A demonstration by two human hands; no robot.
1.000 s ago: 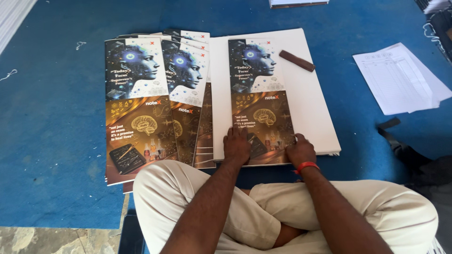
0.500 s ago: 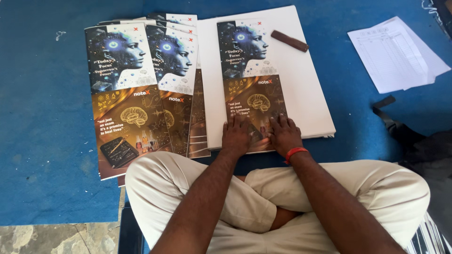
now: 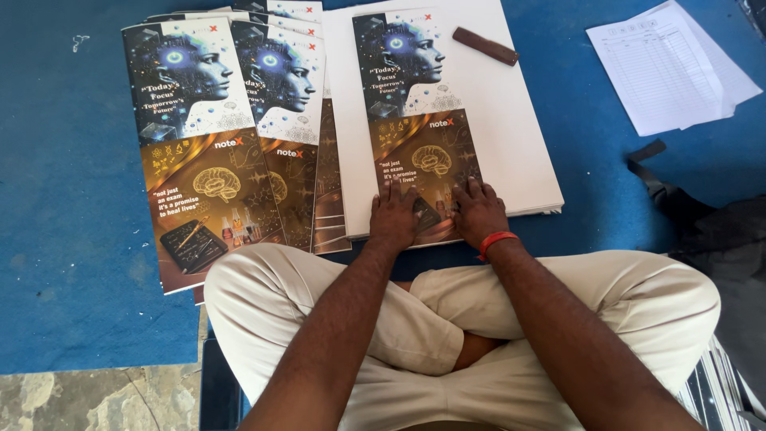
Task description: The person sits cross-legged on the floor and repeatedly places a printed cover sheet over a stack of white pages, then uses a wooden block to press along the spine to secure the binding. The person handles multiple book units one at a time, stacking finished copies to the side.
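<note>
On the cover: left hand [image 3: 393,217] and right hand [image 3: 477,212] stay pressed flat, fingers spread, on the printed sheet [image 3: 419,120].
Change: hands unmoved.
Floor: blue mat [image 3: 64,239]; white stack [image 3: 519,136] underneath.

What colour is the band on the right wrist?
Red-orange: the thin wristband behind the right hand, clearest in the head view.
</note>
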